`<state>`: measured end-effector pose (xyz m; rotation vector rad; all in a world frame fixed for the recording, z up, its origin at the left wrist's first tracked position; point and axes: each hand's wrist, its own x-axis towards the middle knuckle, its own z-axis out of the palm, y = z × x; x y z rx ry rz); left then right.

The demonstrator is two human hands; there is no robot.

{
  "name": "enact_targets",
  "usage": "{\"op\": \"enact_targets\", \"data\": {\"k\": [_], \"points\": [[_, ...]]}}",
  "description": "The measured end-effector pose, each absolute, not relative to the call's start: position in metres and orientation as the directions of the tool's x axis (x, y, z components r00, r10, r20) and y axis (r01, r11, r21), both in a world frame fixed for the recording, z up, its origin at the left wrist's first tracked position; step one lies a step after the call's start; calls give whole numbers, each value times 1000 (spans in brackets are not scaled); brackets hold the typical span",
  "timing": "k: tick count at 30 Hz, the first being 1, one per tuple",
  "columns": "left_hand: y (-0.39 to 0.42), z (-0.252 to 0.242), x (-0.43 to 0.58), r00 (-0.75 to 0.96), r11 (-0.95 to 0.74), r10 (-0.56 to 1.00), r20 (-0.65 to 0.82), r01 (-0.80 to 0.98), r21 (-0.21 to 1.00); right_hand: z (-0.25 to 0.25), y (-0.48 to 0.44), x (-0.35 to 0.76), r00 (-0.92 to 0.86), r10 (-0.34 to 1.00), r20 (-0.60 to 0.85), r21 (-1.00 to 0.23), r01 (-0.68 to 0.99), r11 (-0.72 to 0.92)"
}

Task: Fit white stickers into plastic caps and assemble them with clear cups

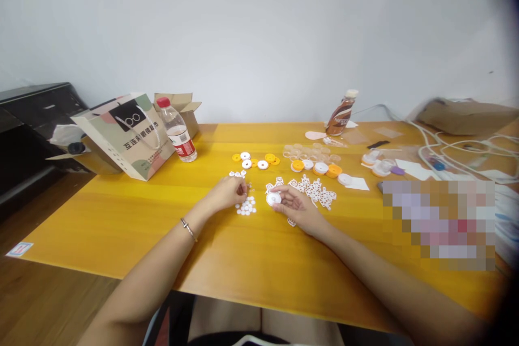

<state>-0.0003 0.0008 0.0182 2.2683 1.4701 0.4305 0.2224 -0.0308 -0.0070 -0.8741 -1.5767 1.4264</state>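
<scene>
My right hand grips a round white disc by its edge, thumb and fingers closed on it. Tiny clear rings lie just beside my left hand, whose fingertips are pinched together; whatever they hold is too small to make out. Below those fingers is a cluster of small white round pieces, and above them are a few small white pieces. White openwork pieces spread out behind and to the right of my right hand. Yellow and white discs lie farther back.
Stacked orange and white discs and clear rings sit at back right, near a brown drink bottle and white cables. A water bottle and paper bag stand at left on the yellow table.
</scene>
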Motion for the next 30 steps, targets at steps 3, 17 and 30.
{"op": "enact_targets", "data": {"k": [3, 17, 30], "points": [[-5, 24, 6, 427, -392, 900, 89, 701, 596, -4, -33, 223, -435, 892, 119, -992, -20, 123], [-27, 23, 39, 481, -521, 830, 284, 485, 703, -8, -38, 218, -471, 867, 165, -974, 59, 218], [-27, 18, 44, 407, -471, 864, 297, 443, 763, -11, -36, 218, -480, 860, 173, -975, 41, 219]]}}
